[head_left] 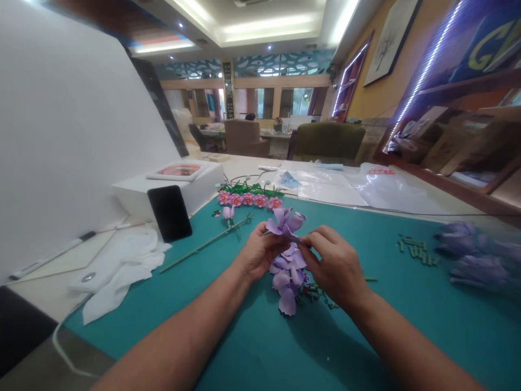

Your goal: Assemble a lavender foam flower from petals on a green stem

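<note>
A purple artificial flower (285, 221) with spread petals is held up above the mat between both hands. My left hand (262, 251) is closed around its underside. From the right, my right hand (336, 260) pinches the edge of a lower petal between thumb and fingers. Loose purple petals (288, 282) lie on the green mat just below the hands. Small green pieces (315, 293) are scattered beside them, partly hidden by my right hand. Where the fingers meet the flower's base, the detail is covered.
A green stem (203, 247) and a pale purple bud (228, 213) lie left on the mat (244, 336). Pink flowers (248, 200) line the back. A black phone (169, 213) leans on a white box (203, 190). More purple flowers (480, 271) and green pieces (419, 252) are right.
</note>
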`<move>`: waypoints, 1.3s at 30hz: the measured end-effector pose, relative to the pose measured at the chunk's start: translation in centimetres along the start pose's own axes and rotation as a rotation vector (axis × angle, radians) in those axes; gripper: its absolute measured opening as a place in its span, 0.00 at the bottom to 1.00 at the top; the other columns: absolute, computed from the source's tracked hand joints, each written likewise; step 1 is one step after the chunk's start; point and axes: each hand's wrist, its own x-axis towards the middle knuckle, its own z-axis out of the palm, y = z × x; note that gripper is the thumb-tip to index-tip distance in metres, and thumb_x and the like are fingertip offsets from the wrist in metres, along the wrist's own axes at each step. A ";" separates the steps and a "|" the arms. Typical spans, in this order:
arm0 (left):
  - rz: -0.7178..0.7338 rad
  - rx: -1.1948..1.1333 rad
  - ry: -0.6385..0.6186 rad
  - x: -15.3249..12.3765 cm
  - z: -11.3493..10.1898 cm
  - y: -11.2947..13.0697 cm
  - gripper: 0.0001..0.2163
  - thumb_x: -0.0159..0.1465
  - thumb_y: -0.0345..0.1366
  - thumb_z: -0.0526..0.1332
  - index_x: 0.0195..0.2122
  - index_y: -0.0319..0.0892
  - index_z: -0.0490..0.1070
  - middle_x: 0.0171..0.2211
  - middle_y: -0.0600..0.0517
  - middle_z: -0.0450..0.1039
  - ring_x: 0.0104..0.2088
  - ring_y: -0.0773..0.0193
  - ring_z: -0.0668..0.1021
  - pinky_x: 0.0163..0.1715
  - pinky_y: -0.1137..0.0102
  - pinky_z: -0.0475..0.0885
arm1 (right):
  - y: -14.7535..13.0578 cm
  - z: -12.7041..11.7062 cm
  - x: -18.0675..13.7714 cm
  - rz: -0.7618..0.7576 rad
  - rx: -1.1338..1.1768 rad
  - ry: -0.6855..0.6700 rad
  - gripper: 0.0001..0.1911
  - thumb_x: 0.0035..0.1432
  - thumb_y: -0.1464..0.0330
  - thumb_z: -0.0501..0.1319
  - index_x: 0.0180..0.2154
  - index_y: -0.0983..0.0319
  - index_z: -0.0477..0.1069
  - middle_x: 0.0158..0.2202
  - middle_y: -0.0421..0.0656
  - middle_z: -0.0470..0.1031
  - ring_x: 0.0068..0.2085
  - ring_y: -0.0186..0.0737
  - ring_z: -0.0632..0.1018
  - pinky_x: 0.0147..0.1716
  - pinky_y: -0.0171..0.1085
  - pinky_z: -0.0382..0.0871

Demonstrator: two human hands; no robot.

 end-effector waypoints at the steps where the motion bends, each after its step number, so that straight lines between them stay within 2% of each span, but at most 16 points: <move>1: -0.001 0.002 -0.001 0.0 0.0 0.0 0.17 0.43 0.27 0.72 0.30 0.41 0.65 0.26 0.55 0.73 0.28 0.67 0.77 0.34 0.71 0.73 | 0.0 0.0 0.0 0.002 -0.002 0.001 0.12 0.63 0.70 0.54 0.27 0.61 0.68 0.27 0.43 0.71 0.30 0.38 0.71 0.30 0.35 0.63; 6: -0.003 0.006 -0.009 -0.2 0.1 0.1 0.15 0.44 0.27 0.70 0.30 0.41 0.66 0.27 0.55 0.74 0.28 0.67 0.77 0.34 0.72 0.73 | -0.1 0.1 0.1 0.000 0.000 0.010 0.11 0.62 0.70 0.54 0.28 0.61 0.69 0.27 0.44 0.71 0.30 0.39 0.72 0.30 0.36 0.65; 11: -0.010 -0.016 -0.007 -0.3 0.1 0.3 0.11 0.48 0.27 0.68 0.31 0.40 0.69 0.27 0.53 0.75 0.29 0.67 0.78 0.36 0.71 0.74 | -0.2 -0.1 0.3 0.039 0.118 0.030 0.04 0.60 0.72 0.58 0.35 0.61 0.71 0.31 0.44 0.74 0.33 0.38 0.75 0.33 0.34 0.68; 16: -0.014 -0.012 0.015 -0.4 0.1 0.4 0.10 0.50 0.27 0.67 0.30 0.40 0.67 0.27 0.52 0.76 0.30 0.65 0.79 0.36 0.69 0.74 | -0.2 -0.2 0.3 0.044 0.109 0.019 0.05 0.61 0.72 0.57 0.32 0.61 0.70 0.30 0.42 0.74 0.31 0.36 0.75 0.32 0.34 0.68; 22: 0.040 0.010 0.019 -0.3 0.3 -0.1 0.14 0.45 0.25 0.69 0.30 0.39 0.66 0.26 0.55 0.74 0.27 0.69 0.77 0.33 0.73 0.72 | -0.6 -0.3 0.5 0.008 0.107 0.037 0.04 0.60 0.73 0.57 0.33 0.62 0.70 0.30 0.43 0.74 0.31 0.35 0.75 0.32 0.33 0.68; 27: 0.049 0.034 0.015 -0.1 0.1 -0.4 0.18 0.44 0.28 0.71 0.34 0.39 0.67 0.27 0.53 0.76 0.28 0.68 0.77 0.34 0.72 0.72 | -0.8 -0.3 0.4 0.005 0.116 0.021 0.04 0.60 0.73 0.58 0.34 0.62 0.71 0.30 0.44 0.75 0.32 0.36 0.76 0.33 0.33 0.69; 33: 0.053 0.025 0.015 0.0 0.1 -0.5 0.16 0.43 0.26 0.70 0.32 0.38 0.67 0.25 0.54 0.75 0.26 0.68 0.76 0.33 0.72 0.72 | -1.0 -0.3 0.4 0.004 0.151 -0.008 0.05 0.61 0.70 0.57 0.35 0.62 0.72 0.31 0.45 0.75 0.33 0.37 0.76 0.33 0.33 0.69; 39: 0.039 -0.008 0.056 0.3 0.0 0.5 0.13 0.45 0.25 0.67 0.31 0.39 0.67 0.24 0.54 0.75 0.25 0.68 0.77 0.34 0.69 0.74 | 0.8 -1.1 0.8 0.159 0.180 -0.071 0.10 0.63 0.67 0.55 0.34 0.60 0.74 0.32 0.43 0.76 0.33 0.37 0.76 0.33 0.34 0.67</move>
